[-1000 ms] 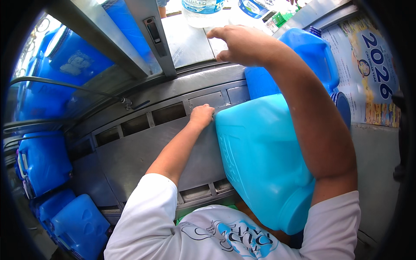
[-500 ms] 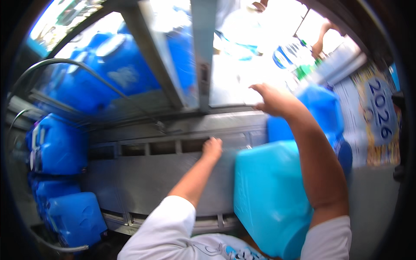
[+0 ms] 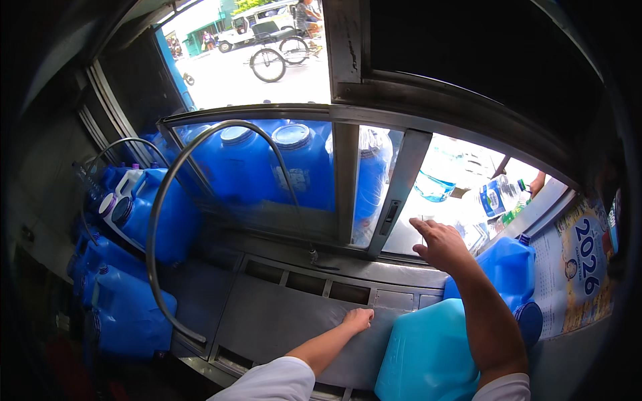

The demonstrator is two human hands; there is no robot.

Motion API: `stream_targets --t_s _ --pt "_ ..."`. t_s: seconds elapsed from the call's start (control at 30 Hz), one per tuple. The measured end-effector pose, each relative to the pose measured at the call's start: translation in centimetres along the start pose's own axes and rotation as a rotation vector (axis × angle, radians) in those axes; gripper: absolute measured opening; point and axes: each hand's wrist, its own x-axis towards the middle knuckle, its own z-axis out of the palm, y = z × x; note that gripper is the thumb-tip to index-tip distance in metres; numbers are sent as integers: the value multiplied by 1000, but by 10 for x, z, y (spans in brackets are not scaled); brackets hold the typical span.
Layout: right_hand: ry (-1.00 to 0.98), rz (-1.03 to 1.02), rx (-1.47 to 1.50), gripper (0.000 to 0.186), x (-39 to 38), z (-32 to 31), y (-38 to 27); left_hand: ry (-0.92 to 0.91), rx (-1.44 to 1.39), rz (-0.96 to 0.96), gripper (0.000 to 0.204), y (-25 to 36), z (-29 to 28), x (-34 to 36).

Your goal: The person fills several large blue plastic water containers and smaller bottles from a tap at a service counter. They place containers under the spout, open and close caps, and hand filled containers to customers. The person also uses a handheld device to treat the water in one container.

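My right hand [image 3: 440,244] rests flat on the steel ledge of the sliding window [image 3: 400,184], fingers spread, holding nothing. My left hand [image 3: 358,319] presses against the grey metal counter panel [image 3: 281,321] below the window, beside the top corner of a light-blue square water jug [image 3: 428,354] that leans against me. A darker blue jug [image 3: 507,267] stands just behind my right forearm.
Round blue water containers [image 3: 294,164] stand behind the glass. Several blue jugs [image 3: 140,220] are stacked at the left behind curved metal bars [image 3: 157,220]. A calendar [image 3: 582,267] hangs on the right wall. Clear bottles [image 3: 495,197] sit outside the window. A street with a tricycle [image 3: 281,47] is beyond.
The view has tilted upward, showing the street and more of the window. My right hand has come down from the upper window area to the ledge. My left hand stays on the panel.
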Motion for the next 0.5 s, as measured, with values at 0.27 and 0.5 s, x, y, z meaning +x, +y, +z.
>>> stream_targets --t_s 0.27,0.5 --pt "195 -89 -254 47 67 -38 -18 -176 -298 -326 28 -140 -32 -216" --pt "378 -63 -335 36 85 -26 -34 143 -888 -890 21 -205 -26 -427"
